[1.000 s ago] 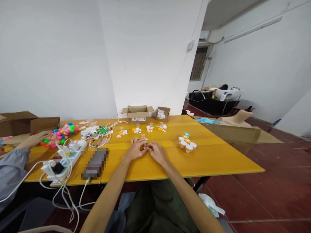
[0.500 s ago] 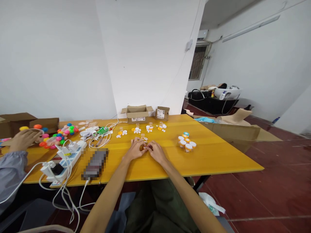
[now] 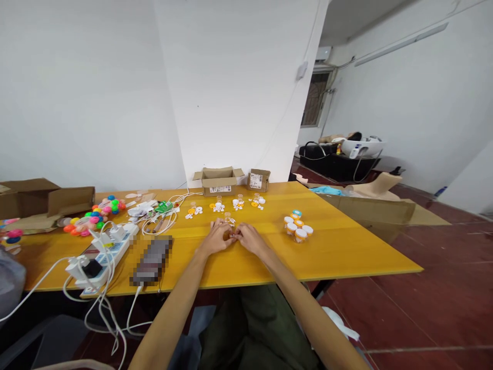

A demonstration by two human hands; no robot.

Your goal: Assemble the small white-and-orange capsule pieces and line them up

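My left hand [image 3: 215,239] and my right hand [image 3: 249,239] meet over the near middle of the table [image 3: 331,252]. Both have their fingers closed, tips together, around something small that I cannot make out. Just beyond them stands a small clear cup [image 3: 227,216] with white pieces [image 3: 232,222] beside it. Farther back are several more clear cups [image 3: 240,197], each near little white discs [image 3: 199,210] and yellow ones [image 3: 212,206]. To the right of my hands, small jars with white, orange and teal lids [image 3: 300,234] stand in a cluster.
An open cardboard box [image 3: 218,183] and a smaller box [image 3: 258,180] stand by the wall. On the left lie a phone [image 3: 151,261], a power strip [image 3: 100,262] with tangled white cables, and colourful balls [image 3: 87,224]. A co-worker's sleeve [image 3: 11,280] shows at the left edge.
The co-worker's hand at the left has drawn back out of view with its colourful balls. My two hands stay together at the same spot, fingers shifting slightly.
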